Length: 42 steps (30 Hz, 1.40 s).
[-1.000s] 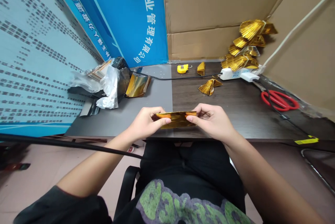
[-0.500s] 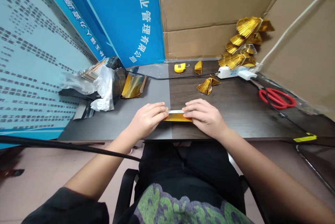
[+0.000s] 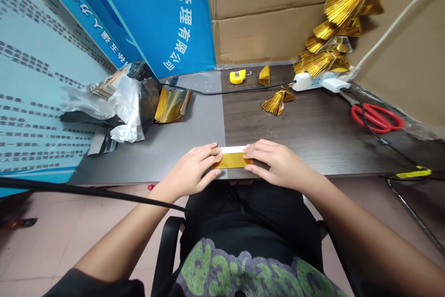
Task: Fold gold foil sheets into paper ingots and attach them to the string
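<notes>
Nearer the body than the yellow tape measure (image 3: pixel 238 77), a gold foil sheet (image 3: pixel 231 161), white along its far edge, lies on the desk (image 3: pixel 194 137). The left hand (image 3: pixel 196 167), loosely spread, rests fingertips on its left end; the right hand (image 3: pixel 274 163), likewise spread, covers the right end. Right of the tape measure sit a folded gold piece (image 3: pixel 264 76), a gold fan (image 3: pixel 275 103) and red-handled scissors (image 3: pixel 377 118); left of it, stacked gold sheets (image 3: pixel 171 106).

Cardboard wall (image 3: pixel 257 40), pinkish tiled floor (image 3: pixel 73 223)
</notes>
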Tool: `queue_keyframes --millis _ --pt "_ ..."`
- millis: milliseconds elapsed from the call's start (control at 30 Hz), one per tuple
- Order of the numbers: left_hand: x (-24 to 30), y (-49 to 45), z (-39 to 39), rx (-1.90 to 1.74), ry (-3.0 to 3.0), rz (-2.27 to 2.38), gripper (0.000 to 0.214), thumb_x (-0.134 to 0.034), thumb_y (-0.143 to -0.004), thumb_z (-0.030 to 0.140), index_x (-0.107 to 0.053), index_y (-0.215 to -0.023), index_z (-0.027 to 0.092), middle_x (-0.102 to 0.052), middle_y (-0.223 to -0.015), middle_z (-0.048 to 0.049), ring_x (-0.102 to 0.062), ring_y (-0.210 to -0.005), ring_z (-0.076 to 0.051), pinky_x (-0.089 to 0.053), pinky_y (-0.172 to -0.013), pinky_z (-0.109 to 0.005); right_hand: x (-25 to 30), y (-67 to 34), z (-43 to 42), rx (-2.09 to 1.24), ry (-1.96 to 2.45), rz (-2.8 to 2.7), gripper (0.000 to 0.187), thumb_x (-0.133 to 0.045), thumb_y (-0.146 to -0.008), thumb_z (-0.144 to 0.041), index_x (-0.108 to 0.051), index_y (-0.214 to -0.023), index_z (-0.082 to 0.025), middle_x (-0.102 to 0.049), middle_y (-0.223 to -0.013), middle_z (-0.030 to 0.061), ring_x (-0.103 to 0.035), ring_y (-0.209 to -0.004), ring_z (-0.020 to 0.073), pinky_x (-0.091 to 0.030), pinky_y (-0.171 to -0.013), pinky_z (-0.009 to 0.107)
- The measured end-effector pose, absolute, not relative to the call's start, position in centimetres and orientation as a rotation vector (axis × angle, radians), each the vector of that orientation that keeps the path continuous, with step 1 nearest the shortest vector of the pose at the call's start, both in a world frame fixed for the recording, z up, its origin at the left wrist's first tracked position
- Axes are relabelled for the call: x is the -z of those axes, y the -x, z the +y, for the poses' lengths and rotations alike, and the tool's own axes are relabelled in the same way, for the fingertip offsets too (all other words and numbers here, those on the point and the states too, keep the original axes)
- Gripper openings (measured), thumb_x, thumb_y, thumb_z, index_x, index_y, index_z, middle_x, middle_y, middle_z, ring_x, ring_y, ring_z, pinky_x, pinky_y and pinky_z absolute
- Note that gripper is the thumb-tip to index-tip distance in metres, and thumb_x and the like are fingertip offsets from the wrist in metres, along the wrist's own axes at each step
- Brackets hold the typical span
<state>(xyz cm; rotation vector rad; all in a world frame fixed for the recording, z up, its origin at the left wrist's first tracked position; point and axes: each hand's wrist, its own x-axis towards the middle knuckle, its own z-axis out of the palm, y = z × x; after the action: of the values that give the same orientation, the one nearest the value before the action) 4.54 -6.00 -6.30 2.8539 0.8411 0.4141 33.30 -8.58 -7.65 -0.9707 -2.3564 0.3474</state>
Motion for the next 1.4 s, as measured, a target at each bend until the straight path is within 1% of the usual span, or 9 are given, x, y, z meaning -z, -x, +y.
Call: queue_keyframes --millis 267,367,467,533,633,767,1067,1233,1400 --pt "7.0 -5.3 -6.7 -0.519 -2.954 0.948 0.025 -0.052 -0.100 0.028 -0.066 -0.115 0.014 -0.066 -0.127 -0.0130 -0.056 -0.131 -0.029 -0.054 -0.102 -0.045 8.0 -32.2 -9.3 -0.080 1.061 -2.444 0.026 -0.053 -0.101 -0.024 -0.074 -0.114 -0.017 -0.072 -0.104 0.0109 -0.064 -0.095 0.0257 -0.056 -0.082 0.043" --pt "6.9 -5.3 -6.9 -0.490 -2.993 0.971 0.026 -0.054 -0.099 0.033 -0.066 -0.114 0.014 -0.068 -0.117 -0.0116 -0.060 -0.121 -0.028 -0.054 -0.095 -0.042 7.6 -31.5 -10.2 -0.049 1.123 -2.434 0.026 -0.055 -0.098 -0.020 -0.073 -0.115 -0.012 -0.069 -0.113 0.0150 -0.063 -0.108 0.0296 -0.056 -0.092 0.047" --pt "6.8 -5.3 -7.1 -0.447 -3.014 0.982 0.027 -0.051 -0.101 0.034 -0.065 -0.114 0.015 -0.069 -0.109 -0.0092 -0.062 -0.113 -0.025 -0.052 -0.088 -0.039 7.3 -29.8 -11.5 0.043 1.231 -2.337 0.029 -0.054 -0.095 -0.018 -0.070 -0.117 -0.005 -0.059 -0.139 0.0217 -0.052 -0.132 0.0356 -0.048 -0.109 0.052" --pt "6.7 -5.3 -7.2 -0.434 -3.027 0.982 0.028 -0.050 -0.101 0.034 -0.065 -0.114 0.014 -0.069 -0.107 -0.0087 -0.062 -0.114 -0.025 -0.051 -0.088 -0.038 7.5 -28.6 -12.2 0.006 1.251 -2.334 0.036 -0.056 -0.096 -0.024 -0.067 -0.124 -0.004 -0.061 -0.138 0.0209 -0.055 -0.129 0.0350 -0.051 -0.107 0.051" --pt "6.6 -5.2 -7.4 -0.411 -3.035 0.961 0.040 -0.053 -0.099 0.045 -0.064 -0.119 0.012 -0.070 -0.110 -0.0095 -0.060 -0.117 -0.027 -0.049 -0.091 -0.040 8.2 -27.6 -12.9 -0.025 1.222 -2.354 0.043 -0.054 -0.099 -0.030 -0.063 -0.130 -0.003 -0.066 -0.132 0.0190 -0.061 -0.121 0.0339 -0.055 -0.102 0.050" --pt "6.8 -4.9 -8.0 -0.430 -3.120 0.939 0.056 -0.054 -0.097 0.056 -0.061 -0.127 0.010 -0.070 -0.119 -0.0108 -0.059 -0.120 -0.029 -0.048 -0.090 -0.040 9.0 -28.2 -12.9 -0.013 1.198 -2.373 0.044 -0.049 -0.101 -0.026 -0.061 -0.135 -0.001 -0.064 -0.138 0.0187 -0.058 -0.130 0.0341 -0.051 -0.110 0.051" --pt "8.4 -5.3 -9.8 -0.726 -3.052 0.861 0.025 -0.065 -0.092 0.017 -0.066 -0.117 0.014 -0.074 -0.103 -0.0042 -0.060 -0.099 -0.020 -0.046 -0.081 -0.032 8.1 -29.4 -11.5 -0.125 1.058 -2.510 0.045 -0.060 -0.096 -0.032 -0.063 -0.130 -0.003 -0.065 -0.137 0.0180 -0.053 -0.136 0.0341 -0.041 -0.118 0.054" --pt "7.2 -5.1 -9.5 -0.627 -2.741 0.774 0.038 -0.057 -0.097 0.047 -0.068 -0.118 0.018 -0.069 -0.098 -0.0063 -0.058 -0.095 -0.021 -0.046 -0.083 -0.037 7.6 -29.4 -12.1 -0.158 1.109 -2.506 0.040 -0.059 -0.095 -0.030 -0.064 -0.127 -0.007 -0.065 -0.137 0.0150 -0.059 -0.121 0.0346 -0.051 -0.101 0.055" --pt "6.0 -6.1 -6.1 -0.573 -2.458 0.998 0.031 -0.042 -0.103 0.029 -0.068 -0.117 0.018 -0.066 -0.102 -0.0059 -0.059 -0.096 -0.016 -0.048 -0.090 -0.034 7.3 -29.5 -11.8 -0.264 1.078 -2.412 0.031 -0.047 -0.098 -0.022 -0.068 -0.117 -0.009 -0.070 -0.129 0.0133 -0.061 -0.123 0.0323 -0.051 -0.102 0.051"
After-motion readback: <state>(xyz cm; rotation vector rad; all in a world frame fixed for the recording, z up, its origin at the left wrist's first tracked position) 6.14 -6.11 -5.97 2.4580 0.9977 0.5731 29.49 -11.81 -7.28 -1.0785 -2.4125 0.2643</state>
